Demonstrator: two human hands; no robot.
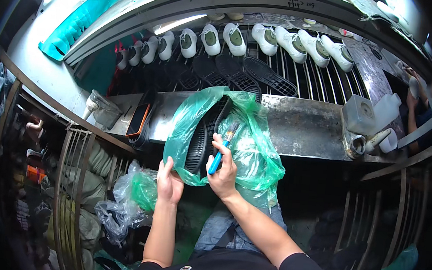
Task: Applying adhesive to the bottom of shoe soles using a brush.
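Note:
A green plastic bag lies open in front of me, over the bench edge and my lap. Black shoe soles with ridged surfaces show in its mouth. My left hand grips the bag's near left edge, with the thumb and fingers partly covered by the film. Beside the soles, my right hand holds a brush with a blue handle, its tip pointing away from me. The fingers of that hand also lie close to a sole's edge; whether they touch it I cannot tell.
White shoes stand in a row on a barred rack, with several black soles before them. An orange-edged phone and a grey pot are left; a plastic container is right. Another person's hand shows far right.

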